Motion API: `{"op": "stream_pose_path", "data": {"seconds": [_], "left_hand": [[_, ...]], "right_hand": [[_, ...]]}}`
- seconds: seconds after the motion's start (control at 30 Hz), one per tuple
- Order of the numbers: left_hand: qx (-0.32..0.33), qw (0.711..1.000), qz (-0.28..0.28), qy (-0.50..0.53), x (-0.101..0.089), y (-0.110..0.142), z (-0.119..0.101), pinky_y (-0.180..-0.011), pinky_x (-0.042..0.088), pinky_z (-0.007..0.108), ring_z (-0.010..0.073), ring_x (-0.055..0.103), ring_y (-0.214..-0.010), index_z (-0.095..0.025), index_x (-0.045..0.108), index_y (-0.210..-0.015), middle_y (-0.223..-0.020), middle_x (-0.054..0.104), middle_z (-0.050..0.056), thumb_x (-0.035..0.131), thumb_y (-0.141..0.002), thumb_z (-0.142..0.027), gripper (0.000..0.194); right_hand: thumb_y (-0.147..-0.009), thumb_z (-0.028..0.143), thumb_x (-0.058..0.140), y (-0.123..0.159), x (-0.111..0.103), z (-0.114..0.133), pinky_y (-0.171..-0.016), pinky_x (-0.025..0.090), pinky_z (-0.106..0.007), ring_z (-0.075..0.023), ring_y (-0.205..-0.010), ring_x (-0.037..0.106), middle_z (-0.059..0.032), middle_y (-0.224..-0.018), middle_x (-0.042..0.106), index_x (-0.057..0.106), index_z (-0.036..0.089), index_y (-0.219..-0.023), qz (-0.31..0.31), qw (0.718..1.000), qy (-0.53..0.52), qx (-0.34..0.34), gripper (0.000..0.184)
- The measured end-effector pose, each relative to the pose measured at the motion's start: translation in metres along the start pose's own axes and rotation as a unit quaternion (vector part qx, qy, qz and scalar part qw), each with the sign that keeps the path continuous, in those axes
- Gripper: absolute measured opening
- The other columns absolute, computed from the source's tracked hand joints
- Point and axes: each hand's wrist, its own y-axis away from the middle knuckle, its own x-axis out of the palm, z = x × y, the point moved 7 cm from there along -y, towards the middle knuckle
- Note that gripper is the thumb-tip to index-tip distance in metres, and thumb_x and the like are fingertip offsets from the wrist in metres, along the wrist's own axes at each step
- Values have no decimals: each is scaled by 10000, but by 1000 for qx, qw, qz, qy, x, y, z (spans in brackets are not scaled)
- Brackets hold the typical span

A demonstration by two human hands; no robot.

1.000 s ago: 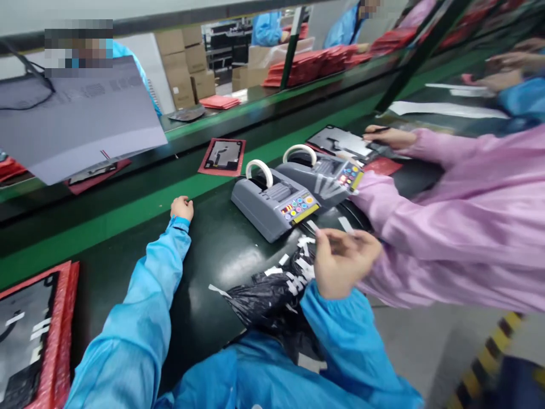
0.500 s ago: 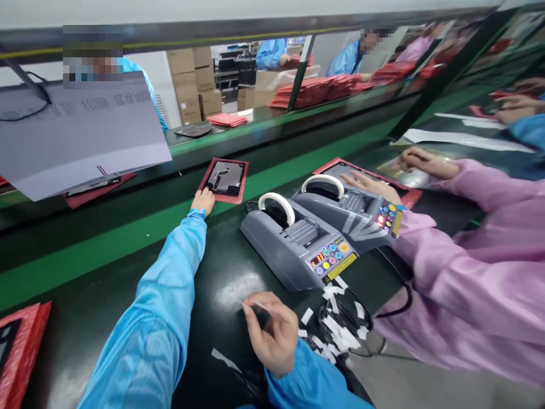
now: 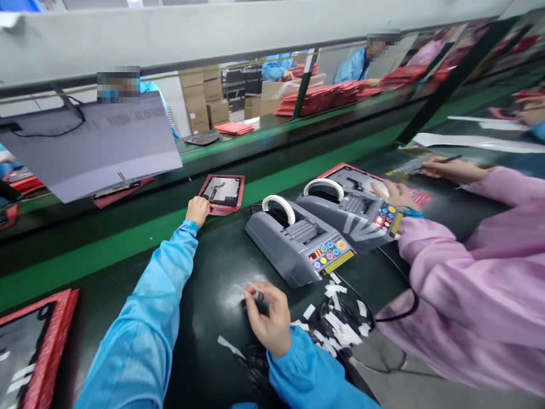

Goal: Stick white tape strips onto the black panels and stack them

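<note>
My left hand [image 3: 198, 211] reaches across the bench, its fingers closed on the near left corner of a red bubble-wrap pouch [image 3: 225, 211]. On that pouch lies a flat panel [image 3: 225, 191], silvery grey with a black border and a dark curved strip. Closer to me, my right hand [image 3: 270, 318] pinches a short translucent strip of tape [image 3: 254, 288] between thumb and forefinger, above the dark bench. Just beyond the right hand stands a grey tape dispenser [image 3: 293, 250] with a white tape roll [image 3: 279, 205] and a lit red display.
A second tape dispenser [image 3: 349, 213] stands alongside. Loose white tape pieces [image 3: 340, 329] cling to black cables at the bench edge. More panels on red wrap [image 3: 63, 335] lie at left. A co-worker's pink sleeves [image 3: 460, 244] are at right. A grey metal sheet [image 3: 114, 142] hangs at upper left.
The pouch under my left hand has shifted slightly nearer, and its near edge looks raised. My right hand still pinches the tape strip. The view has tilted up and left.
</note>
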Motion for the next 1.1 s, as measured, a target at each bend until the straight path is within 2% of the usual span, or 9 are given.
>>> {"op": "stream_pose_path", "data": {"seconds": [0.13, 0.27, 0.37, 0.53, 0.7, 0.8, 0.87, 0.97, 1.1], "left_hand": [[26, 997, -70, -6, -39, 52, 3, -753, 401, 381, 232, 540, -873, -167, 606, -799, -849, 646, 109, 425, -850, -163, 189], [98, 986, -132, -16, -82, 128, -23, -724, 408, 354, 200, 546, -789, -173, 601, -755, -754, 635, 75, 405, -866, -172, 225], [96, 991, -92, -23, -110, 185, -50, -743, 409, 351, 191, 549, -809, -170, 607, -784, -766, 638, 69, 389, -881, -161, 238], [82, 996, -24, -38, -154, 268, -96, -740, 406, 332, 182, 547, -808, -170, 600, -766, -763, 635, 55, 417, -874, -154, 214], [67, 997, 22, 6, -169, 328, -135, -698, 393, 317, 167, 548, -758, -180, 594, -747, -744, 638, 37, 446, -862, -157, 189], [34, 994, 55, 84, -170, 347, -145, -686, 401, 315, 168, 555, -755, -177, 602, -762, -743, 649, 40, 461, -870, -179, 178], [17, 978, 91, 187, -169, 349, -143, -683, 421, 305, 166, 567, -757, -181, 618, -812, -765, 664, 39, 511, -866, -258, 142], [-38, 935, 108, 335, -170, 330, -123, -718, 453, 285, 157, 588, -785, -182, 632, -904, -825, 678, 49, 542, -855, -370, 214], [-132, 914, 83, 374, -166, 288, -90, -746, 459, 285, 155, 594, -794, -172, 637, -909, -849, 671, 49, 524, -854, -396, 257]], "right_hand": [[-790, 70, 568, 0, 0, 2, -506, 469, -219, -95, -592, 548, -17, -763, 605, 482, 195, -980, -10, 999, 32, -7, 243], [-800, 116, 578, 0, -2, 6, -497, 463, -223, -80, -530, 510, -5, -739, 605, 468, 188, -976, -29, 998, 45, -20, 220], [-802, 139, 578, 1, -3, 4, -488, 444, -221, -72, -503, 498, 10, -725, 596, 445, 188, -956, -44, 999, 29, -3, 209], [-796, 209, 584, 3, 3, -9, -543, 437, -237, -101, -619, 564, 7, -753, 590, 365, 213, -942, -36, 992, -64, 106, 263], [-766, 272, 614, 2, 5, -2, -608, 434, -261, -110, -670, 564, 15, -769, 583, 338, 232, -944, 21, 978, -126, 163, 331], [-744, 311, 638, 3, 5, 7, -623, 439, -282, -121, -664, 564, 19, -758, 584, 338, 238, -949, 86, 969, -140, 186, 371], [-729, 333, 653, 7, 12, 12, -614, 439, -286, -124, -640, 560, 30, -726, 584, 340, 242, -954, 160, 952, -158, 208, 396], [-706, 362, 675, 19, 28, 20, -589, 437, -272, -117, -606, 554, 46, -685, 584, 340, 244, -955, 277, 906, -205, 246, 433], [-690, 369, 688, 31, 44, 33, -572, 430, -251, -96, -577, 538, 57, -676, 583, 344, 238, -953, 357, 862, -234, 274, 453]]}}
